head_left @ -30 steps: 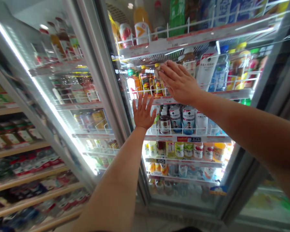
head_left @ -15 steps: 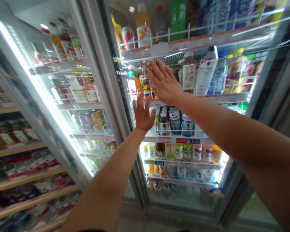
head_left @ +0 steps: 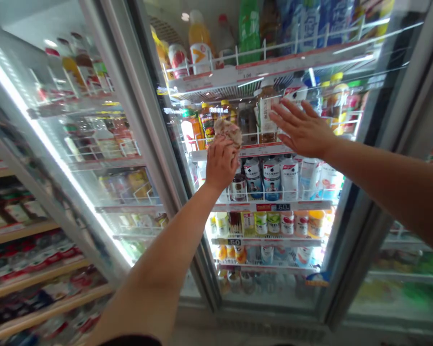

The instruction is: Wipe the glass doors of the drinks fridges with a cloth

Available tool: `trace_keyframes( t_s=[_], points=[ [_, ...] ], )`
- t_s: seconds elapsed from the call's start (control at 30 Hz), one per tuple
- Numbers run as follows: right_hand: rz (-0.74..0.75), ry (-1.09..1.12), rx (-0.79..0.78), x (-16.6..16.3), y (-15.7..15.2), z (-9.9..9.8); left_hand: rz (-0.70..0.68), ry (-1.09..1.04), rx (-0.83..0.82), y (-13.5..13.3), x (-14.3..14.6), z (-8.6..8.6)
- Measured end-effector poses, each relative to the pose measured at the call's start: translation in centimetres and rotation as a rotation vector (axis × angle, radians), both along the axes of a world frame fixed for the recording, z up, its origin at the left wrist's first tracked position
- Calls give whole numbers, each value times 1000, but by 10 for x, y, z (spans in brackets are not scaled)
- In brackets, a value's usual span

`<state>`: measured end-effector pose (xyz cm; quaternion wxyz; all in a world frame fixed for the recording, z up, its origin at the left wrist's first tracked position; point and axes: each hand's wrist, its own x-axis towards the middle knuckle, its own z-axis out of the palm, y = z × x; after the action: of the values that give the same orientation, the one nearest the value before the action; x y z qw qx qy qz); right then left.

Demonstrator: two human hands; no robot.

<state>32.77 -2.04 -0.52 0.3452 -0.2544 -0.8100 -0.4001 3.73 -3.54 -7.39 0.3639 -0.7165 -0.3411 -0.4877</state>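
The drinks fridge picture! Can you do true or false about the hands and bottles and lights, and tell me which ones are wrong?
1. The left hand holds a crumpled cloth. True.
2. The right hand has its fingers spread. True.
3. Both hands are covered up. False: they are bare.
4. A green bottle stands to the right of the orange drink bottle in the picture. True.
5. Everything on the far left is dark. False: a long light strip glows white there.

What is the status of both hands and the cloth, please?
Left hand holds crumpled cloth. Right hand spread open. Glass door between hands and drinks.
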Motion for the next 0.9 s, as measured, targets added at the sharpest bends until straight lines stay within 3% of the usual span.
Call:
trace_keyframes(
  t_s=[0.07,0.13,0.2,0.27,0.33,0.43,0.5,0.57,0.67,0.7,0.77,0.83,0.9],
  points=[
    [-15,43,31,7,4,-21,-5,-2,9,4,-2,8],
    [-21,84,49,6,6,-32,8,-55,47,9,-2,27],
    [-21,95,66,2,7,-35,39,-130,88,14,3,45],
    [-19,93,79,0,6,-34,69,-162,95,17,10,47],
    [-13,97,85,1,6,-33,78,-97,70,18,17,32],
    [-3,104,91,3,6,-34,38,198,-5,15,18,4],
    [0,109,90,4,6,-35,32,321,-26,14,9,2],
    [2,111,79,4,6,-35,76,235,12,16,-4,12],
    [3,114,51,3,4,-35,144,-82,79,19,-20,19],
    [3,115,43,3,4,-35,150,-138,95,19,-22,12],
    [10,117,31,3,3,-35,124,-46,111,17,-23,-15],
    [21,117,19,4,3,-34,56,249,103,13,-23,-44],
    [24,115,7,4,3,-34,13,469,64,10,-28,-59]
  ],
)
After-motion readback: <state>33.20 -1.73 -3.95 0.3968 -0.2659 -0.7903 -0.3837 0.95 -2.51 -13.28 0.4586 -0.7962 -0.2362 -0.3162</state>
